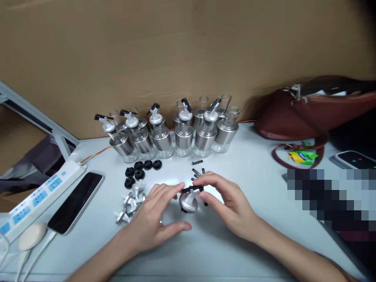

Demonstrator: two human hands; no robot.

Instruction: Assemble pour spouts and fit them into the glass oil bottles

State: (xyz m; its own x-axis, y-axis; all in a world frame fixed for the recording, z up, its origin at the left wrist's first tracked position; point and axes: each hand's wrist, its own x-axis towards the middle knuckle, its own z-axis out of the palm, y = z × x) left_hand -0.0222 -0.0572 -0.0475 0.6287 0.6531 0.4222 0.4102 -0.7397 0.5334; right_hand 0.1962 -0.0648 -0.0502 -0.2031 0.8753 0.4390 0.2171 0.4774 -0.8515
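A silver pour spout (189, 201) with a black flip lever (192, 189) is between my hands, low over the table's middle. My right hand (232, 203) pinches the lever's right end between thumb and forefinger. My left hand (158, 211) is open, forefinger at the lever's left end and thumb stretched out below, apart from the spout. Small black strips (197, 172) lie just beyond my right fingers, partly hidden by them. Left of my left hand is a pile of silver spout pieces (132, 203). Behind it sit several black ribbed stoppers (139, 175).
Glass bottles with steel bands (184, 137) stand along the cardboard wall (176, 58), several topped with spouts. A phone (76, 203) and power strip (38, 197) lie at left. At right are a brown bag (282, 113) and a green-yellow packet (302, 157).
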